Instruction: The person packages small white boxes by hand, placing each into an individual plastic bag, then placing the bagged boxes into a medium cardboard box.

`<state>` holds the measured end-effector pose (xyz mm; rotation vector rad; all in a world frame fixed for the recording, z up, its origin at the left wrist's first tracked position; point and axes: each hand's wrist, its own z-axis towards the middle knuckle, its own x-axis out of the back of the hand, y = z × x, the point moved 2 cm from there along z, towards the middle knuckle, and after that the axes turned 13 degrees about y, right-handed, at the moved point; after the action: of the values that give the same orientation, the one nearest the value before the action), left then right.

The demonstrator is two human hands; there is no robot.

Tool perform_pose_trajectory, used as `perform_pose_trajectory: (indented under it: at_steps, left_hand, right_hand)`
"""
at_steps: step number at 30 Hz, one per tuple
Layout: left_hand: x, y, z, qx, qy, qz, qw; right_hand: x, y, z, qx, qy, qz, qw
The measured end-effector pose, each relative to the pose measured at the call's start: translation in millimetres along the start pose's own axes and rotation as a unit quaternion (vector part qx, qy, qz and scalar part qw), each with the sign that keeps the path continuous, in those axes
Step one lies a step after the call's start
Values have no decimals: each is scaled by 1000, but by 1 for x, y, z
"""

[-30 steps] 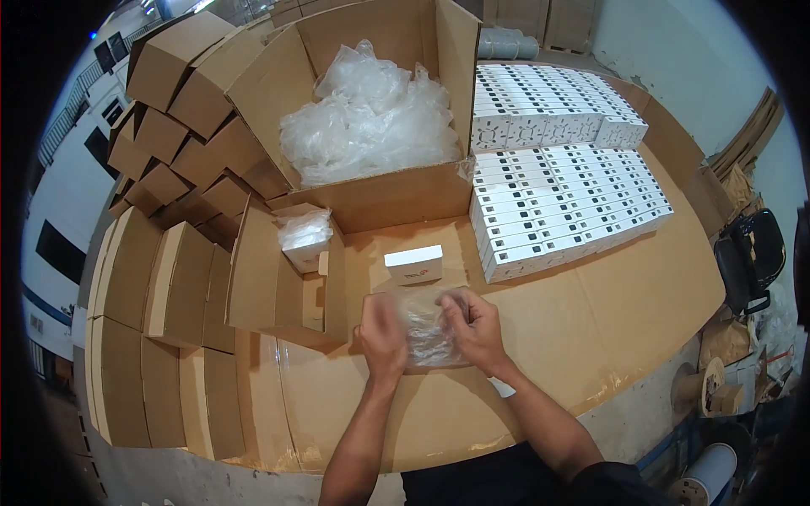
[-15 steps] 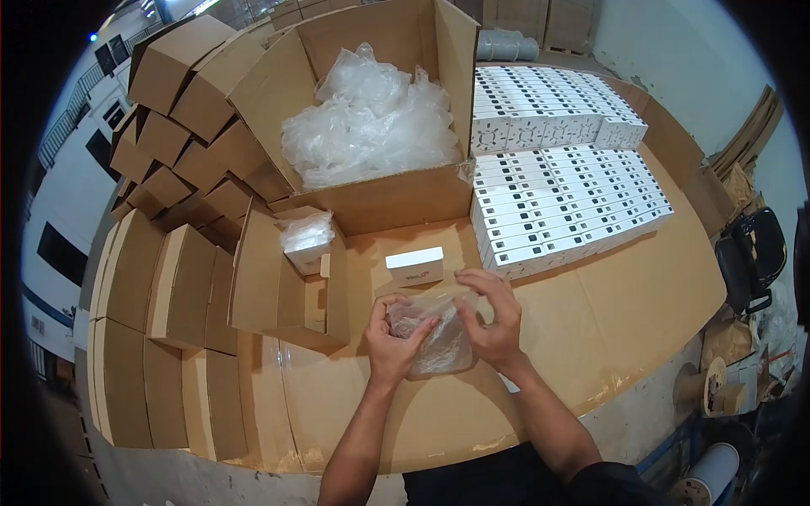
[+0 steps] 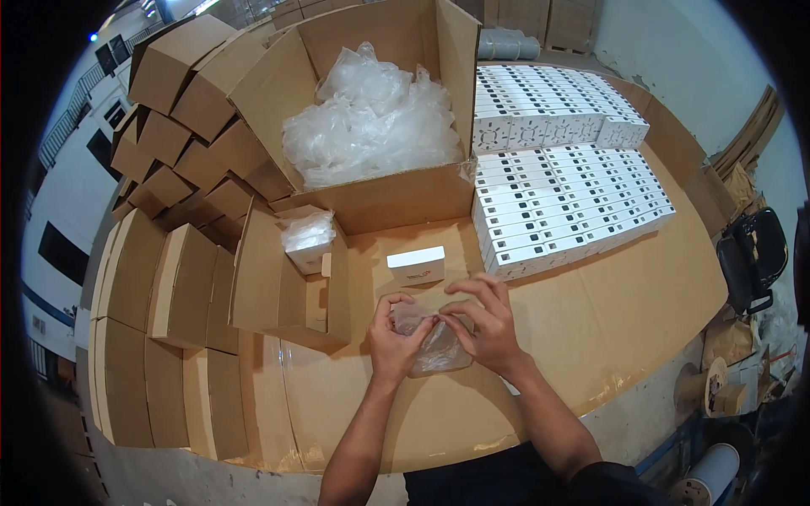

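Note:
A clear plastic bag [image 3: 439,352] hangs between my two hands, low over the cardboard-covered table. My left hand [image 3: 395,341] grips its left side, thumb pressed on the plastic. My right hand [image 3: 489,325] pinches the bag's upper edge between thumb and a finger, close to the left thumb, with other fingers raised. Just beyond the hands a small white box [image 3: 416,266] stands on its long side, with faint printing on its front.
A large carton [image 3: 380,202] holds a heap of clear bags [image 3: 371,126]. Left of the white box, an open carton [image 3: 274,287] contains bagged items [image 3: 308,236]. Stacked white boxes [image 3: 565,202] fill the back right. Brown cartons [image 3: 181,143] are piled at left.
My right hand has moved left toward the left thumb. The bag, spread wide before, is now drawn narrower between the fingertips.

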<state>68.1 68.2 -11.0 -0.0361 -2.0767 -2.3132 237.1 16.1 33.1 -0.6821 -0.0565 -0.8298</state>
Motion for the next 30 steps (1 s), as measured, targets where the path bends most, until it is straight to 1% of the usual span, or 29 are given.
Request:
perform_pose_trajectory:
  at_steps: [1, 2, 4, 5, 7, 8, 10, 11, 13, 14, 15, 16, 17, 18, 19, 20, 22, 23, 24, 25, 26, 27, 28, 29, 30]
  left_hand:
    - [1, -2, 1, -2, 2, 1, 1000]
    - [1, -4, 3, -8, 1, -1, 1000]
    - [2, -8, 4, -16, 2, 0, 1000]
    - [3, -10, 3, -23, 2, 6, 1000]
    - [2, -10, 2, -32, 0, 11, 999]
    - [2, -10, 1, -34, 1, -4, 999]
    - [2, -10, -1, -36, 0, -20, 999]
    - [2, -10, -1, -41, 0, -7, 999]
    - [4, -6, -2, -48, 3, 6, 999]
    - [6, -2, -4, -47, -23, 53, 997]
    - [8, 0, -2, -46, -49, 101, 993]
    - [11, -2, 2, -49, -50, 101, 992]
    - [11, -9, 7, 4, -86, 91, 992]
    - [10, -11, 9, 58, -123, 80, 987]
    - [11, -10, 10, 57, -125, 77, 987]
    - [11, -7, 11, 69, -126, 81, 986]
    - [11, -7, 12, 78, -126, 82, 986]
    - [12, -11, 12, 71, -114, 56, 989]
    - [13, -12, 14, 63, -103, 31, 992]
    - [14, -12, 17, 59, -103, 30, 992]
    - [17, -14, 17, 71, -102, 55, 991]
    - [18, -12, 19, 82, -99, 79, 989]
    - [20, -7, 21, 80, -96, 76, 989]
    - [23, -1, 20, 84, -91, 46, 991]
    - [24, 2, 20, 90, -88, 16, 992]
  right_hand:
    - [1, -2, 0, 35, -27, -23, 999]
    - [2, -2, 2, 36, -26, -19, 999]
    - [2, -6, 6, 112, -81, -81, 987]
    - [1, -10, 8, 111, -80, -79, 987]
    - [0, -14, 15, 77, -128, -101, 984]
    - [-2, -16, 18, 76, -127, -102, 984]
    - [-6, -16, 25, 36, -162, -54, 985]
    - [-8, -13, 27, 36, -162, -55, 985]
    - [-15, -6, 32, 23, -207, 3, 978]
    - [-16, -7, 35, 25, -207, 5, 978]
    - [-15, -8, 39, 0, -225, 8, 974]
    - [-15, -9, 42, -28, -242, 11, 970]
    - [-13, -9, 45, -29, -240, 8, 970]
    - [-13, -9, 49, -38, -270, 4, 962]
    - [-12, -8, 51, -46, -300, 0, 953]
    - [-13, -6, 53, -43, -300, -3, 953]
    - [-14, -3, 53, 2, -270, 30, 962]
    - [-15, -2, 52, 6, -271, 30, 962]
    - [-15, -2, 52, 8, -234, 45, 971]
    - [-15, -2, 52, 10, -197, 61, 978]
    - [-16, -1, 49, 11, -198, 60, 978]
    - [-14, 1, 49, -14, -108, 90, 990]
    - [-12, 4, 50, -38, -16, 119, 992]
    - [-17, 8, 47, -35, -18, 119, 992]
    - [-22, 16, 42, -89, 7, 131, 987]
